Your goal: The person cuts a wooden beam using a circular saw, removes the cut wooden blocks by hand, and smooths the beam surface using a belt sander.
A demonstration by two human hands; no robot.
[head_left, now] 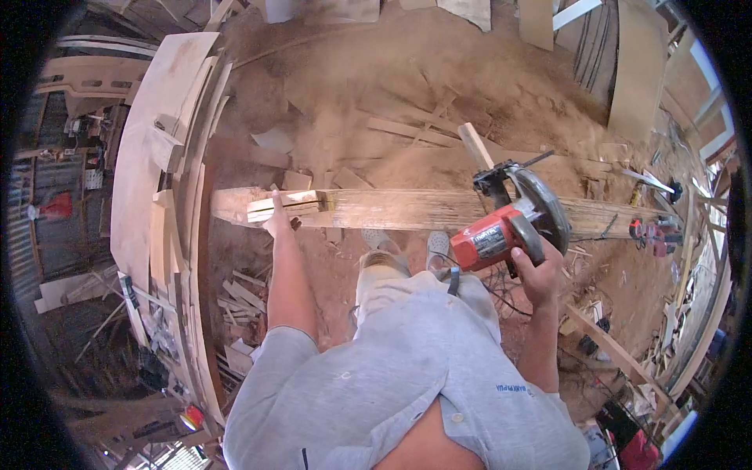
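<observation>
My right hand [540, 276] is wrapped around the rear handle of a red circular saw [487, 239]. The saw is held over the right half of a long wooden plank [407, 209], its dark guard [548, 205] facing right. A short wood strip [475, 146] sticks out beyond the saw's front; how it is joined there I cannot tell. My left hand [280, 222] grips short pale wood pieces [301, 205] lying on the plank's left part. A dark gap runs between these pieces near their right end.
Stacked boards [168, 117] stand along the left side. Offcuts [244, 299] and sawdust cover the ground. Another red power tool [664, 233] sits at the plank's right end. A dark cable [505, 301] hangs below the saw. A wooden beam [615, 352] slants at lower right.
</observation>
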